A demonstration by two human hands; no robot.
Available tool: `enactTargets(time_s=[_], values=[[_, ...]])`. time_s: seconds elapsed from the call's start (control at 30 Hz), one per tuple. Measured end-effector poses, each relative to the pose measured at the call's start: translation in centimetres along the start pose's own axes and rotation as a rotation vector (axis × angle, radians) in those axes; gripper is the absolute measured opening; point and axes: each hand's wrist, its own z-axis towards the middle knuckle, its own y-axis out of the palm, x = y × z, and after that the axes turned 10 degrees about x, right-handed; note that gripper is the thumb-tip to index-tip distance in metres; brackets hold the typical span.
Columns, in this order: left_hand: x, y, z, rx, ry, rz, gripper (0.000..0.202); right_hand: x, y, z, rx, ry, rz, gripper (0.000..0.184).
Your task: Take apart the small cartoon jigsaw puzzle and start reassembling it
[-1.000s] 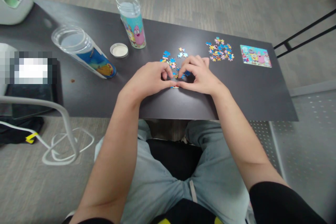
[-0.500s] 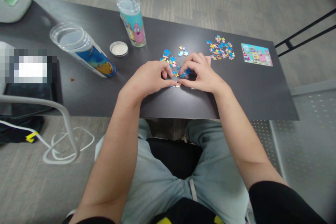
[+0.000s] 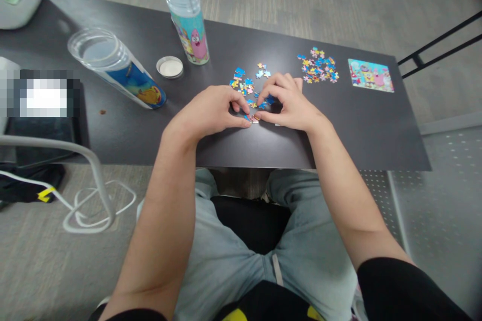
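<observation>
Both hands rest on a black table and meet at its middle. My left hand is curled, its thumb and forefinger pinching a small puzzle piece. My right hand is curled too, fingertips pinched on the same small pieces from the other side. Just beyond the fingers lies a loose cluster of blue puzzle pieces. A second heap of coloured pieces lies farther right.
A finished small puzzle picture lies at the right. A clear tube with a cartoon print stands upright at the back; another clear tube lies on its side at the left, with a white lid between them. A white chair frame and cables are on the left.
The hands stay pinched together over the same small pieces; only the fingers shift slightly. The view has drifted a little.
</observation>
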Motion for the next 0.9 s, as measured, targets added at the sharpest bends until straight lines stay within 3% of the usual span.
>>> enactTargets(time_s=[0.6, 0.9], values=[[-0.3, 0.3, 0.2, 0.006, 0.050, 0.029, 0.025, 0.1, 0.3, 0.0, 0.011, 0.017, 0.014, 0.057], [0.7, 0.0, 0.0, -0.025, -0.030, 0.055, 0.024, -0.1, 0.1, 0.0, 0.002, 0.007, 0.019, 0.061]])
